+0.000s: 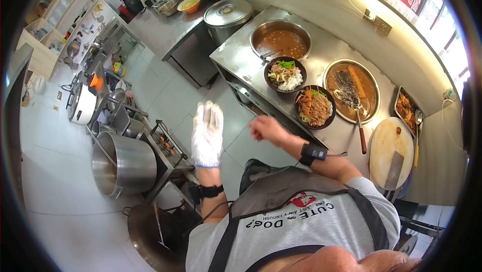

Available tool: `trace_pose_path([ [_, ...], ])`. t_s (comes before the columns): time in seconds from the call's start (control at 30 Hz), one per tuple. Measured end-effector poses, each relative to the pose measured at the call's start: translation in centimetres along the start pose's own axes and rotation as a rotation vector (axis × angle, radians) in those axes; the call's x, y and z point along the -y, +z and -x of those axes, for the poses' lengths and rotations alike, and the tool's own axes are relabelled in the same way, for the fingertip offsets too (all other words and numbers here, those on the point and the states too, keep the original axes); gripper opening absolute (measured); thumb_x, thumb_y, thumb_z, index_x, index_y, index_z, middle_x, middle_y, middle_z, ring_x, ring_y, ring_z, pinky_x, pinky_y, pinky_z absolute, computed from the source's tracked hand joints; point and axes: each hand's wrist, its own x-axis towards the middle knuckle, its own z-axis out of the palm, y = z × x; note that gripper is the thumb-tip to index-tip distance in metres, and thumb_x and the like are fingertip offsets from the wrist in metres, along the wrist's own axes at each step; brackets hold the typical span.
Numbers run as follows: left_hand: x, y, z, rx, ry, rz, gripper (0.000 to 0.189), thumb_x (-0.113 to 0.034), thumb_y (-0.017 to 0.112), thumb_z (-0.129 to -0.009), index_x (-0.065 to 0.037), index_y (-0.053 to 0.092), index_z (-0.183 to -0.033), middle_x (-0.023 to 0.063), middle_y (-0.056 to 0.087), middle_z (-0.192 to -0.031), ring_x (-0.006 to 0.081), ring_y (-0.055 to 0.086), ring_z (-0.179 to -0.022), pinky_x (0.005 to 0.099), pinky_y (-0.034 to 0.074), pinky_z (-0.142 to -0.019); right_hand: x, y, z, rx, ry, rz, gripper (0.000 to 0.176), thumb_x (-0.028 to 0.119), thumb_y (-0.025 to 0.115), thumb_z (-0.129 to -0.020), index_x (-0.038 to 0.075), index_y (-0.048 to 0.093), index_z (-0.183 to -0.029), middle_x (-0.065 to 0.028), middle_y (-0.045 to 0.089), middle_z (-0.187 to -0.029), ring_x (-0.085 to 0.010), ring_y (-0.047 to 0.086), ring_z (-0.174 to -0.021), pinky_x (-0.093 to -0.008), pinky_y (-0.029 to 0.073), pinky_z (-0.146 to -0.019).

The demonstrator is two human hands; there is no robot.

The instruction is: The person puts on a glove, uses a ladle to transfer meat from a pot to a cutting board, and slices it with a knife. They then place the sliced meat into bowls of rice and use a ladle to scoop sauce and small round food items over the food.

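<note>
Broadly, the steel bench (236,63) carries a sunken broth pot (281,43) and a braise pan (351,89), likely kept side by side so toppings reach the servings quickly. Two filled noodle bowls stand along its near edge, the far bowl (285,75) beside the broth and the near bowl (315,107) beside the pan. The hands are apart and both empty. The gloved left hand (207,134) is raised flat over the floor, fingers together. The bare right hand (266,129), fingers curled in, hangs just short of the bench, nearest the near bowl.
</note>
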Motion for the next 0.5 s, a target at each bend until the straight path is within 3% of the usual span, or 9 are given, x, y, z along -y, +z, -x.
trace_pose_path([
  [0.17, -1.6, 3.2, -8.2, 0.092, -0.099, 0.117, 0.046, -0.030, 0.038, -0.108, -0.008, 0.041, -0.148, 0.0128, 0.044, -0.152, 0.0299, 0.041, -0.141, 0.0481, 0.036, -0.118, 5.9, -2.5, -6.9, -0.113, -0.122, -0.371, 0.031, 0.018, 0.055, -0.100, -0.007, 0.054, -0.119, -0.0164, 0.064, -0.104, -0.0212, 0.064, -0.086, -0.0312, 0.055, -0.072],
  [0.27, -3.1, 3.1, -15.1, 0.196, -0.210, 0.194, 0.047, -0.032, 0.037, -0.108, -0.009, 0.042, -0.148, 0.0122, 0.045, -0.151, 0.0296, 0.042, -0.140, 0.0483, 0.037, -0.117, 6.6, -3.7, -14.1, -0.279, -0.176, -0.451, 0.033, 0.013, 0.053, -0.099, -0.012, 0.050, -0.120, -0.0198, 0.062, -0.108, -0.0253, 0.064, -0.087, -0.0328, 0.055, -0.071],
  [0.33, -4.1, 3.8, -19.3, 0.159, -0.224, 0.151, 0.048, -0.034, 0.036, -0.108, -0.009, 0.041, -0.149, 0.0115, 0.045, -0.152, 0.0292, 0.045, -0.138, 0.0486, 0.040, -0.114, 7.7, -4.5, -18.8, -0.371, -0.168, -0.534, 0.029, 0.007, 0.050, -0.097, -0.014, 0.047, -0.117, -0.0214, 0.057, -0.109, -0.0286, 0.062, -0.085, -0.0356, 0.055, -0.068],
  [0.43, -6.5, 3.5, -24.2, 0.207, -0.303, 0.202, 0.047, -0.034, 0.035, -0.109, -0.010, 0.040, -0.149, 0.0123, 0.044, -0.152, 0.0296, 0.046, -0.137, 0.0497, 0.043, -0.111, 5.4, -6.8, -27.7, -0.587, -0.130, -0.861, 0.025, 0.002, 0.045, -0.092, -0.011, 0.043, -0.114, -0.0189, 0.048, -0.103, -0.0294, 0.056, -0.079, -0.0397, 0.053, -0.063],
  [0.5, -8.0, 4.1, -26.9, 0.224, -0.318, 0.167, 0.046, -0.029, 0.040, -0.108, -0.008, 0.040, -0.149, 0.0131, 0.046, -0.150, 0.0308, 0.048, -0.134, 0.0492, 0.044, -0.111, 6.7, -6.4, -30.2, -0.887, -0.146, -0.836, 0.027, 0.004, 0.048, -0.092, -0.004, 0.047, -0.118, -0.0167, 0.048, -0.103, -0.0278, 0.054, -0.078, -0.0391, 0.053, -0.062],
])
